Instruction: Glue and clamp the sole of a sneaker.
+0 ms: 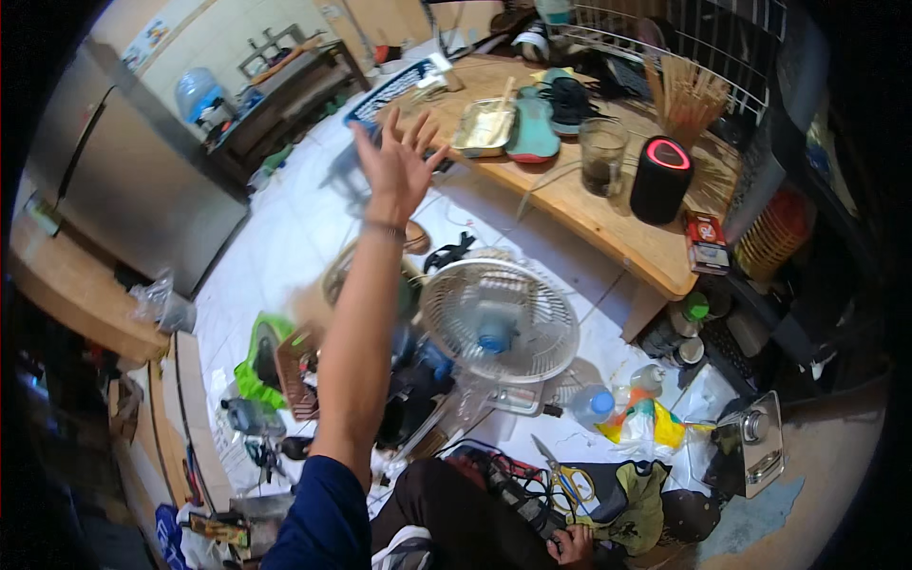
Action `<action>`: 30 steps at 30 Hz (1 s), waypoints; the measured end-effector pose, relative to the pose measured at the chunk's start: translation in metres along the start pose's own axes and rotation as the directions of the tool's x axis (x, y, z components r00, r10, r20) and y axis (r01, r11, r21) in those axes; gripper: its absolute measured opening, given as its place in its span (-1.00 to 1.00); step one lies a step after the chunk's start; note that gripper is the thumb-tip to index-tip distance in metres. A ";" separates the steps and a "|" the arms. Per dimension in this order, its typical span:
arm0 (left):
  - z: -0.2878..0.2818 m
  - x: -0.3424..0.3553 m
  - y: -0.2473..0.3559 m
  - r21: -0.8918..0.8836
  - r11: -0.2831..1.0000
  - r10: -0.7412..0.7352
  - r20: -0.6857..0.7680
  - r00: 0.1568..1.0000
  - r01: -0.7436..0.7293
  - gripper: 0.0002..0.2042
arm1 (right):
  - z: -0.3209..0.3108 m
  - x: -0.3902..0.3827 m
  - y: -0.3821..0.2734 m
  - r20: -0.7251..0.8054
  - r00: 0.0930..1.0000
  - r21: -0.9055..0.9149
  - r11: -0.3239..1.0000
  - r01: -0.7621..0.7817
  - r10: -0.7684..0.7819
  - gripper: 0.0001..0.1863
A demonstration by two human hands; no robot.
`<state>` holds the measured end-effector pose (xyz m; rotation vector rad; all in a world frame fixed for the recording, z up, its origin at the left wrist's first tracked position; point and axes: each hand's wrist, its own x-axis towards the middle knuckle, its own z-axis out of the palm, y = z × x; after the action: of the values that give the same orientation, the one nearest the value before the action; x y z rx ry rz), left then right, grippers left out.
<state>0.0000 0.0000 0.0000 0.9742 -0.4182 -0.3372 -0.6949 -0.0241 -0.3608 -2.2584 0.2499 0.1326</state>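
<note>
In the head view, the left hand (404, 176) was raised, its fingers spread apart and empty, appearing in line with the near edge of the wooden bench (608, 223) by a shallow tray (483, 130). The right hand (570, 546) was low, beside the scissors (547, 454); whether its fingers gripped anything could not be told. The white fan (496, 328) was at floor level. Seemingly, nothing was finished; how much was left remained unclear.
</note>
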 end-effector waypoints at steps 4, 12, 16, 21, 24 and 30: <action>0.046 -0.126 0.055 -0.397 0.910 0.245 0.282 0.928 -0.119 0.02 | -0.032 0.013 0.016 -0.080 0.996 -0.018 0.999 0.028 -0.030 -0.57; 0.041 -0.382 0.184 -0.247 0.931 0.317 0.172 0.933 -0.271 0.11 | -0.027 0.030 -0.033 -0.149 0.982 -0.045 0.993 0.109 -0.115 -0.68; -0.025 -0.583 0.209 0.511 0.764 0.523 -0.132 0.842 -0.394 0.09 | -0.018 0.029 -0.055 -0.310 0.918 -0.160 0.966 0.205 -0.246 -0.65; -0.120 -0.902 0.049 0.727 0.685 0.727 -0.680 -0.101 0.039 -0.57 | 0.113 0.145 -0.124 -0.233 0.830 -0.051 0.859 0.510 -0.507 -0.66; -0.077 -0.979 -0.044 0.326 0.752 0.472 -0.873 -0.123 0.573 -0.61 | 0.140 0.197 -0.164 -0.163 0.764 -0.029 0.777 0.629 -0.625 -0.65; -0.068 -1.012 -0.212 0.177 -0.180 0.487 -0.839 0.244 0.968 -0.44 | 0.086 0.187 -0.103 0.132 0.781 -0.102 0.776 0.623 -0.610 -0.64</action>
<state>-0.8664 0.3993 -0.4052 2.7824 1.2489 0.1370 -0.4906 0.0807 -0.3727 -2.3459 -0.5793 -0.1022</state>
